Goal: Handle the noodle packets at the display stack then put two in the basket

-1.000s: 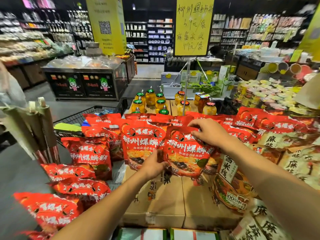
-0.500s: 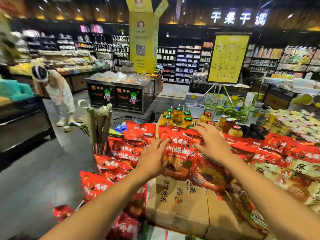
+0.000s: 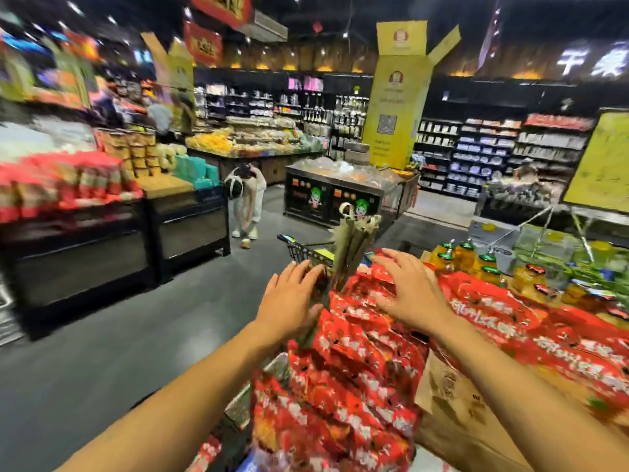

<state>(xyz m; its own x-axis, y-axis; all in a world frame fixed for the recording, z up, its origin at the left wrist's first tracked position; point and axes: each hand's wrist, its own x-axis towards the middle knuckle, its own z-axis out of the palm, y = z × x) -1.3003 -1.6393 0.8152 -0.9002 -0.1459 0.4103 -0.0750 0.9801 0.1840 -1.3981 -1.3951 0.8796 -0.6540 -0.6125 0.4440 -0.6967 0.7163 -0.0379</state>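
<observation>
Red packets (image 3: 357, 335) released since a second ago; left hand (image 3: 289, 301), right hand (image 3: 408, 294) above pile, grip slack, empty.

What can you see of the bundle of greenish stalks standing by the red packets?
The bundle of greenish stalks is a cluster of long, olive-green, fibrous-looking stems with pale cut tops, one curled over. It stands nearly upright, leaning slightly right, at the left edge of the pile of red packets, in front of a wire cart. Its lower part is hidden behind the packets and the left hand, whose straight fingers lie against or just before it; blur prevents telling contact. The right hand hovers beside it, apart.
</observation>
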